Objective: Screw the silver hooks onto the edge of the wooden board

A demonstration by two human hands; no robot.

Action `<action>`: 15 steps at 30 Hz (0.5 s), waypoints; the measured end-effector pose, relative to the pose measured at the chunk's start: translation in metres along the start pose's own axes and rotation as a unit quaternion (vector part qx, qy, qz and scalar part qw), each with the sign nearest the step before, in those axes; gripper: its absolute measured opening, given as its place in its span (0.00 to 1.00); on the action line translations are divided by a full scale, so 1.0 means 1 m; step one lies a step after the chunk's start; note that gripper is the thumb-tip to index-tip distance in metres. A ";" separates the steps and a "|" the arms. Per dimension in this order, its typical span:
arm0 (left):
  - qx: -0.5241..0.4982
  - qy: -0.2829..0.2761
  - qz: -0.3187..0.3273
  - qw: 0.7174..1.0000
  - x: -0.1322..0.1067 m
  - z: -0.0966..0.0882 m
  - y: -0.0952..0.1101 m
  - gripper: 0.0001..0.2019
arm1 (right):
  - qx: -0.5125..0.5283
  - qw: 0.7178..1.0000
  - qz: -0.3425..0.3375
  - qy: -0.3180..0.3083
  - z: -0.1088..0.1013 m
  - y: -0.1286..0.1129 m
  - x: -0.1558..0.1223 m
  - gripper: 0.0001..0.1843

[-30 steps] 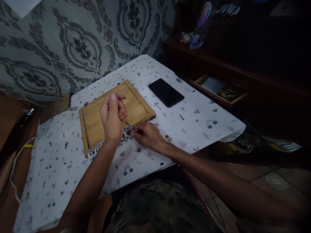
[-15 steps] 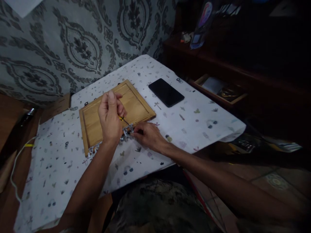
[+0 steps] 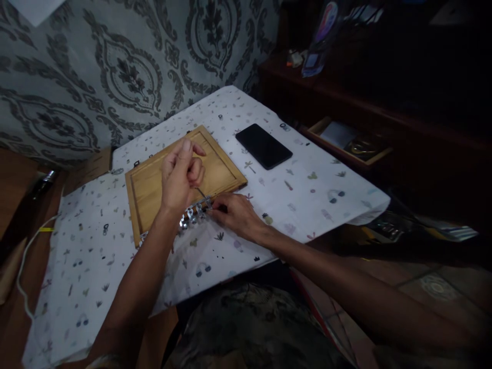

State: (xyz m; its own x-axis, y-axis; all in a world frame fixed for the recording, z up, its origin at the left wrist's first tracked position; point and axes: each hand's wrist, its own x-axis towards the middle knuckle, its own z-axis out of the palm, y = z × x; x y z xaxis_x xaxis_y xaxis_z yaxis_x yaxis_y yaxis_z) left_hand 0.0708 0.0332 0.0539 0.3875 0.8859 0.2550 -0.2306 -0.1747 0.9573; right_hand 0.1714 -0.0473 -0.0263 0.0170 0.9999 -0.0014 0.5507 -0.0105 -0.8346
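A framed wooden panel [image 3: 215, 154] lies flat on the table, with a row of shiny metal clips [image 3: 191, 212] along its near edge. My left hand [image 3: 180, 171] is above the panel, its fingers curled round a screwdriver [image 3: 201, 193]. Only the thin shaft shows, slanting down to the rightmost clip; the handle is hidden in my palm. At that clip, the thumb and fingertips of my right hand [image 3: 232, 212] pinch together from the right, against the panel's edge. Whether they grip the clip itself is hard to see.
A black phone [image 3: 264, 146] lies right of the panel on the patterned tablecloth [image 3: 307, 189]. A cardboard piece [image 3: 88, 169] and a white cable [image 3: 23, 287] are at the left. Beyond the table's right side stand a plastic bottle [image 3: 315, 54] and an open drawer [image 3: 369, 156].
My left hand has shifted slightly right and turned, so the screwdriver's yellow handle no longer shows. More clips are uncovered beside my wrist. My right hand stays in place.
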 end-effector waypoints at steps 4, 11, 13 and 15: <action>0.015 0.066 0.051 0.996 -0.006 0.001 -0.004 0.19 | -0.003 1.000 0.004 -0.001 0.001 0.000 0.001 0.03; 0.015 0.088 0.057 0.994 -0.010 0.012 -0.005 0.22 | -0.001 1.000 0.000 -0.002 0.001 -0.001 0.001 0.04; 0.012 0.070 0.045 0.996 -0.008 0.012 -0.004 0.22 | 0.007 1.000 -0.002 -0.001 0.000 -0.001 0.001 0.04; 0.006 0.043 0.029 0.999 -0.004 0.009 -0.003 0.22 | 0.012 1.000 -0.003 0.001 0.000 0.000 0.000 0.04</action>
State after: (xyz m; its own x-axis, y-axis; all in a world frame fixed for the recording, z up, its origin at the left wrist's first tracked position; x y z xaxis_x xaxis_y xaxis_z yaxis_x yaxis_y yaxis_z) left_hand 0.0781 0.0264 0.0515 0.2964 0.9075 0.2975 -0.2392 -0.2311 0.9431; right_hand 0.1713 -0.0471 -0.0259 0.0164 0.9999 0.0049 0.5298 -0.0045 -0.8481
